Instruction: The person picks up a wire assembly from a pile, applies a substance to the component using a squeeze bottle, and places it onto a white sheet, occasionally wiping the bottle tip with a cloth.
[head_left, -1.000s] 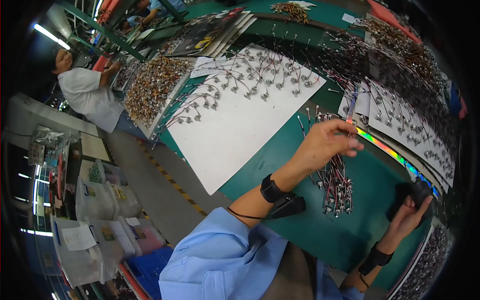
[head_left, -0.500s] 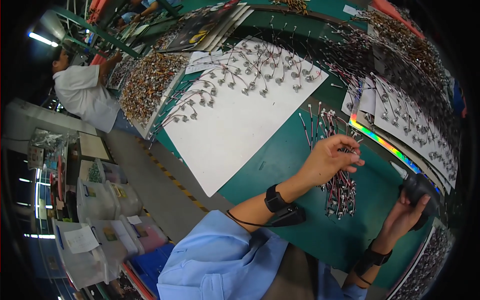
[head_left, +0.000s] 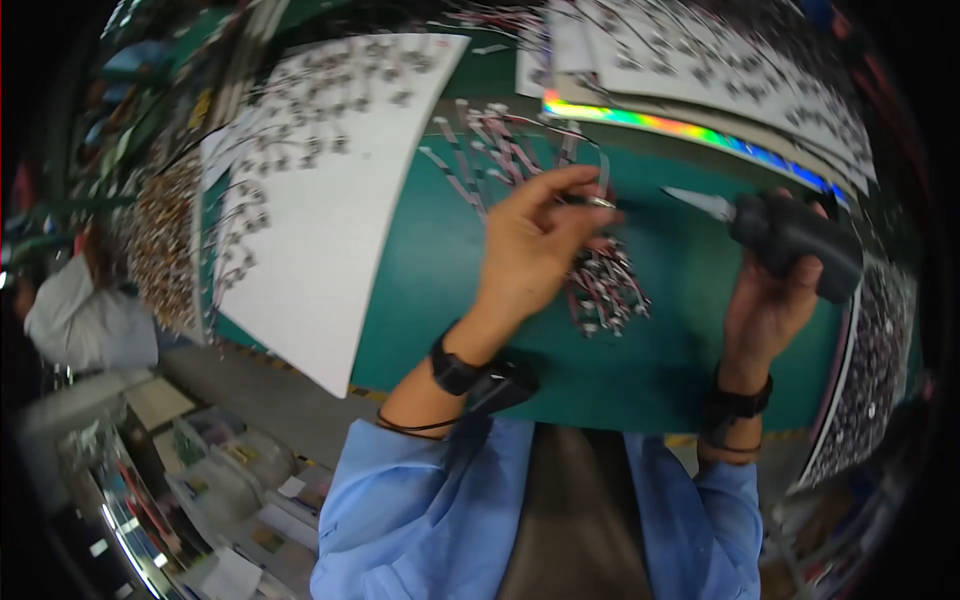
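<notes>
My left hand (head_left: 532, 245) is above the green table, its thumb and fingers pinched on a small metal part with a wire (head_left: 600, 203). Under and beyond it lies a bundle of wired parts (head_left: 605, 290), with red, black and white leads and pale connectors at the far end. My right hand (head_left: 765, 315) is wrapped round a black bottle with a pointed nozzle (head_left: 800, 245). The pale tip points left, toward the left hand, and is apart from the metal part. Motion blurs fine detail.
A white board (head_left: 320, 220) with rows of wired metal parts lies at left on the green table (head_left: 450, 340). More sheets of such parts (head_left: 720, 75) lie at the far right behind a rainbow-coloured strip (head_left: 690, 130). Small parts fill a tray (head_left: 865, 360) at right. A person (head_left: 85, 315) is at far left.
My view has turned to the right, so the board and bundle appear further left. The bottle has come up, its nozzle turned more level toward my left hand. Both hands keep their hold.
</notes>
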